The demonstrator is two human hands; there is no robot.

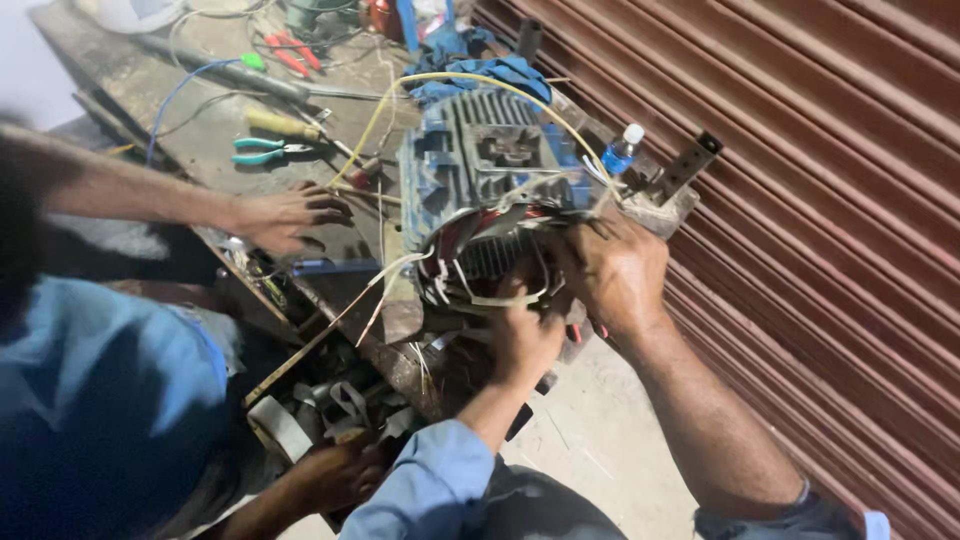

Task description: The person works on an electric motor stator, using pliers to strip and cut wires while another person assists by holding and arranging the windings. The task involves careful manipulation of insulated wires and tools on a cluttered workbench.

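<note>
Ctr frame: right hand (615, 270) curled round motor (490, 170) rim, left hand (525, 340) pinching insulation strips (500, 298) below. Best keep motor braced and ease strips evenly, w/o kinks.

Premises: a motor repair workshop. A grimy, worn desk (200, 150) carries hand tools: teal-handled pliers (262, 150), a yellow-handled screwdriver (283, 124) and red-handled cutters (295, 50) toward its far edge. A stripped electric motor (490, 170) with a finned blue housing and exposed copper windings stands at the desk's near right corner. Loose wires and insulation strips lie about. A rust-red roller shutter (800, 200) closes the right side, above a bare concrete floor (600, 430).
</note>
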